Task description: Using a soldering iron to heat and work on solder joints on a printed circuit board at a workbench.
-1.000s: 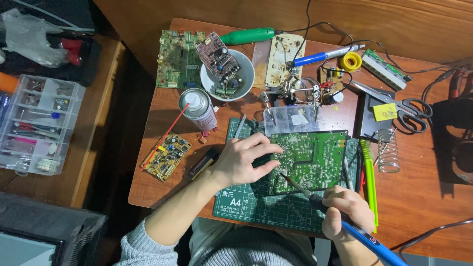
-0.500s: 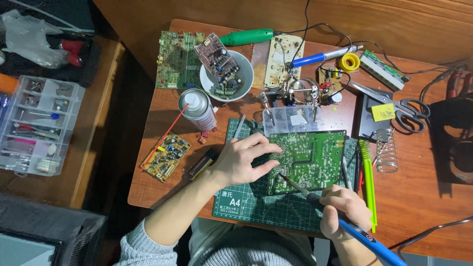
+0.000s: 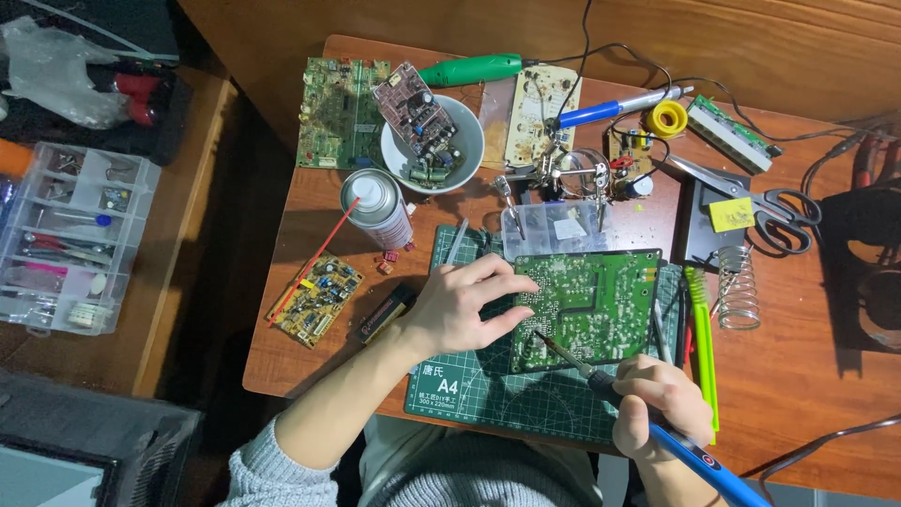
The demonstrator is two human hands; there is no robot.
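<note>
A large green printed circuit board [image 3: 587, 305], solder side up and speckled with shiny joints, lies flat on a dark green gridded cutting mat [image 3: 488, 394] atop a reddish-brown wooden table [image 3: 807, 376]. The left hand [image 3: 460, 305] rests spread on the board's left edge, fingers slightly fanned and pressing down, holding nothing. The right hand [image 3: 657, 404], just below the board's lower right corner, is closed around a blue-handled soldering iron [image 3: 648, 418] whose thin metal tip touches the board's lower left area.

Right of the board lie a slim lime-green plastic tool [image 3: 699, 338] and a coiled wire iron stand [image 3: 740, 286]. Above the board sits a clear plastic box [image 3: 554, 228], and beyond it a metal helping-hands clamp [image 3: 554, 178]. Up and left of the board stand a white aerosol can with a red straw [image 3: 375, 207] and a white ceramic bowl [image 3: 465, 155] holding a small circuit board. A small yellow-brown circuit board [image 3: 314, 298] lies left of the board near the table's edge. Black-handled scissors [image 3: 770, 202] and a yellow solder spool [image 3: 668, 118] lie up and to the right. Far left of the board, on a lower wooden surface, sits a clear compartment organiser [image 3: 70, 239].
</note>
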